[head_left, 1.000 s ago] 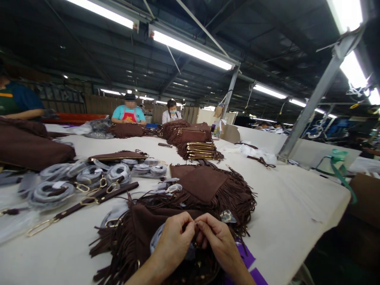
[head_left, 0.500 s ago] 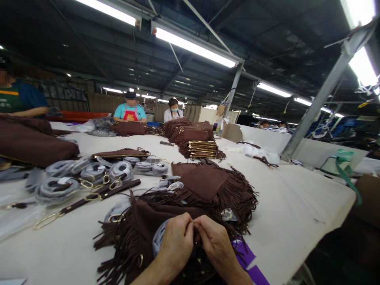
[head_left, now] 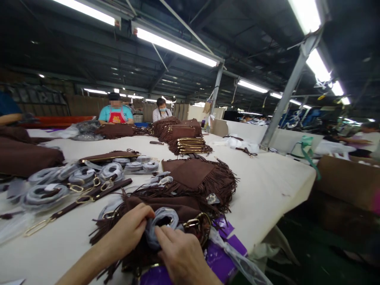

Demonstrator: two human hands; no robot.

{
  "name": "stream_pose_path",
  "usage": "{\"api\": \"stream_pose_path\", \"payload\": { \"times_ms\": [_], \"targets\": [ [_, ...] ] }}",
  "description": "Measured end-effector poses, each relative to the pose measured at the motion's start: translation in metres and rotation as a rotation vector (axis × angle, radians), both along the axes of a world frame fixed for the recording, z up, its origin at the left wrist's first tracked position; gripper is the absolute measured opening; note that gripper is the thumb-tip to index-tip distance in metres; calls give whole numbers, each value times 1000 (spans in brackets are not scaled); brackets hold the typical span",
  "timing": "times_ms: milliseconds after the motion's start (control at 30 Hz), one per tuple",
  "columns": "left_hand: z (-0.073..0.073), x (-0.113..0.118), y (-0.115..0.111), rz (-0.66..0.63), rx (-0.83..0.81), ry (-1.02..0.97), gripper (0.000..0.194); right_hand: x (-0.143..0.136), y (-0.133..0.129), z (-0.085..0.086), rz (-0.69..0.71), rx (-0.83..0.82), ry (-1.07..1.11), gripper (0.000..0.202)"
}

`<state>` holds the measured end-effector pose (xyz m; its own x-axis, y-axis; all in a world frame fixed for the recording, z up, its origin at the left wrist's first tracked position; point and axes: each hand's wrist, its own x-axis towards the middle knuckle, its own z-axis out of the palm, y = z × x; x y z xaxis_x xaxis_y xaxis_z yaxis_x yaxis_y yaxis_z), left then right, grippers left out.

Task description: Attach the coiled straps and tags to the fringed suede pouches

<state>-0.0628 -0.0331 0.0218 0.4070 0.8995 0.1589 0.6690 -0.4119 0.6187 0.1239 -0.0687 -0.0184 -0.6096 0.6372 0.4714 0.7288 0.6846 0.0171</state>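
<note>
A coiled strap wrapped in greyish plastic (head_left: 152, 233) lies on a brown fringed suede bag (head_left: 178, 204) right in front of me. My left hand (head_left: 133, 227) is closed at the coil's upper left edge, its fingertips against the wrap. From below, my right hand (head_left: 181, 253) grips the coil's near side with bent fingers. To the right of the coil are a gold-coloured buckle (head_left: 191, 223) and a twisted strip of clear plastic (head_left: 230, 253). Purple sheets (head_left: 221, 259) lie partly under the bag and my right hand.
Several wrapped strap coils (head_left: 44, 196) and a brown strap with gold rings (head_left: 65, 213) lie to the left. Another fringed bag (head_left: 192, 174) and a stack of gold-zipped pieces (head_left: 192, 145) are beyond. Co-workers (head_left: 115, 113) sit across the table (head_left: 267, 190).
My hands have come apart from a pinch above the bag and are now on the wrapped coil. The buckle and plastic strip have come into sight. The view has swung right.
</note>
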Motion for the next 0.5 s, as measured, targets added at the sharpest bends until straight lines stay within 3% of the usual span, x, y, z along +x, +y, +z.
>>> {"api": "stream_pose_path", "payload": {
  "times_ms": [67, 167, 233, 367, 433, 500],
  "targets": [
    [-7, -6, -11, -30, 36, 26, 24, -10, 6, -1, -119, -53, -118, 23],
    [-17, -12, -27, -66, 134, 80, 34, -2, 13, 9, -83, -114, -151, 10],
    [-22, -14, -36, -10, 189, 144, 50, 17, 13, 22, -16, -182, 33, 14],
    [-24, -9, -43, 91, 162, 370, 74, 68, 9, 48, 31, -464, 676, 2],
    [-23, -2, -43, 83, 138, 486, 70, 90, 6, 52, 34, -622, 892, 17],
    [-21, 5, -41, 79, 146, 567, 54, 106, 0, 48, 54, -714, 995, 33]
  ]
}}
